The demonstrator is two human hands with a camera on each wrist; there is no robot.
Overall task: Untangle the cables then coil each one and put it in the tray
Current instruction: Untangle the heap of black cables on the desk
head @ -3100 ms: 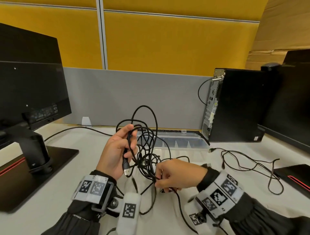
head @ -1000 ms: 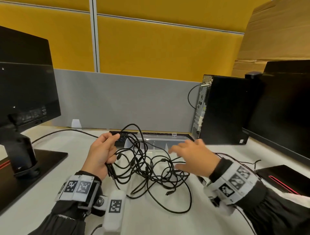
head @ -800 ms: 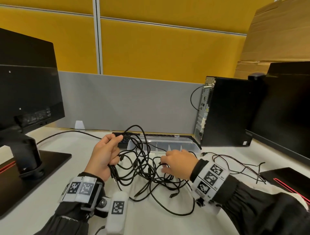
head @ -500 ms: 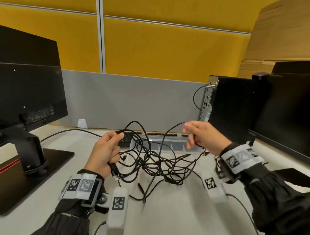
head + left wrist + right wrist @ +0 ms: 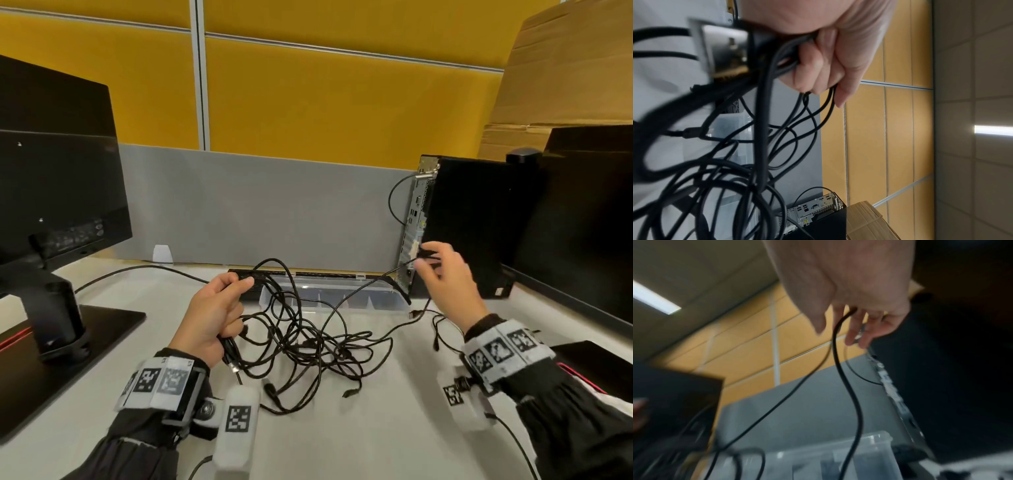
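Note:
A tangle of black cables lies on the white desk in front of a clear compartment tray. My left hand grips several strands of the tangle, and a USB plug hangs below the fist. My right hand is raised beside the computer tower and pinches the end of one cable. That strand runs taut down over the tray into the tangle. The tray appears blurred below the right hand.
A monitor on a black stand base stands at the left. The computer tower and a second monitor are at the right. A keyboard lies behind the tray. Another thin cable lies by my right wrist.
My right hand reached into the tangle, took one cable end and lifted it up to the right, drawing the strand out. The left hand kept its grip in place.

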